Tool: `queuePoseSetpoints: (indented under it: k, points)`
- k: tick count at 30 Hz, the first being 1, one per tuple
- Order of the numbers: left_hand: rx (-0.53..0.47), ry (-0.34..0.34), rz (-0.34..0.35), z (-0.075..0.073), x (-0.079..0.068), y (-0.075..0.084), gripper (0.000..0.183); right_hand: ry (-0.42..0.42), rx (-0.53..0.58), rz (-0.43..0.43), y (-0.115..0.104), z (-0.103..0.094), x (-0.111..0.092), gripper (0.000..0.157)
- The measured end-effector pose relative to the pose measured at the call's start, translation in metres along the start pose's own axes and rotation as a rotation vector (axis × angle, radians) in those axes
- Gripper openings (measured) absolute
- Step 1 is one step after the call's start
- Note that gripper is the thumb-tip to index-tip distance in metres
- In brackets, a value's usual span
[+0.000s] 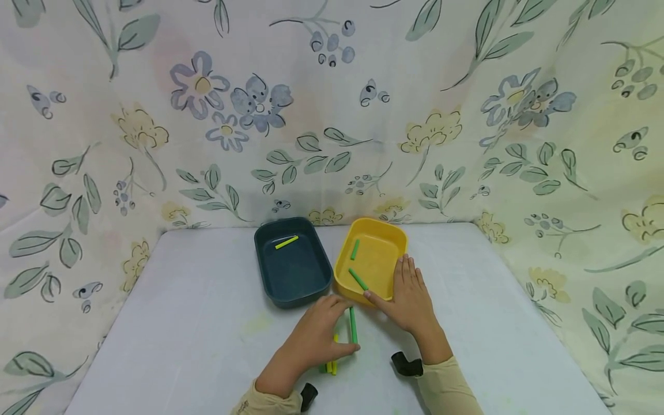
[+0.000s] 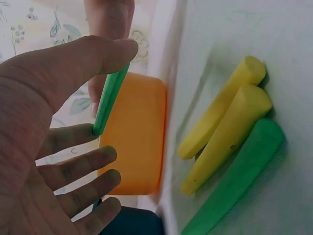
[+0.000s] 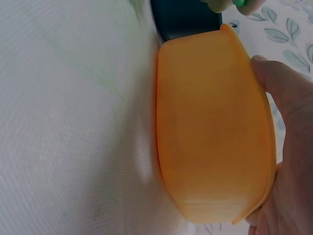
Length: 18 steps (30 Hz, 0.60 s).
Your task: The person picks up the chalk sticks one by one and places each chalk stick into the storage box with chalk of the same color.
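Between thumb and index finger my left hand (image 1: 319,333) pinches a green chalk stick (image 1: 354,325) by its two ends, close in front of the yellow tray (image 1: 377,262). Its other fingers are spread in the left wrist view. Below that hand, two yellow chalk sticks (image 2: 227,139) and a thicker-looking green chalk stick (image 2: 234,181) lie side by side on the white cloth. My right hand (image 1: 415,300) rests on the yellow tray's near right corner, fingers straight along the side and thumb (image 3: 274,76) at the rim. Inside that tray lie two green chalk sticks (image 1: 358,279).
A dark teal tray (image 1: 295,279) stands just left of the yellow one, with a yellow chalk stick (image 1: 286,242) in it. Behind both trays hangs a floral curtain (image 1: 311,115) at the table's far edge. Black wrist devices (image 1: 406,364) sit by both sleeves.
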State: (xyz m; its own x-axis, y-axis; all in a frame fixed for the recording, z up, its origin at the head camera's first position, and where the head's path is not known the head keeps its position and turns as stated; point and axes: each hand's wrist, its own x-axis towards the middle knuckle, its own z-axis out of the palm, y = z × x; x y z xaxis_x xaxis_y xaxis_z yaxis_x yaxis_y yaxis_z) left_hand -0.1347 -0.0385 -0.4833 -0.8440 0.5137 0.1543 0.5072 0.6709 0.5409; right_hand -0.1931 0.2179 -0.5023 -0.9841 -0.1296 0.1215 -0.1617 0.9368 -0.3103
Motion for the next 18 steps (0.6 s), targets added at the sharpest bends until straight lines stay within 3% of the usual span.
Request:
queuePoseSetpoints:
  k: [18]
  points:
    - [-0.011, 0.029, -0.013, -0.0087, 0.0067, -0.0012, 0.081, 0.013, -0.001, -0.002, 0.0001, 0.0010, -0.0001, 0.131]
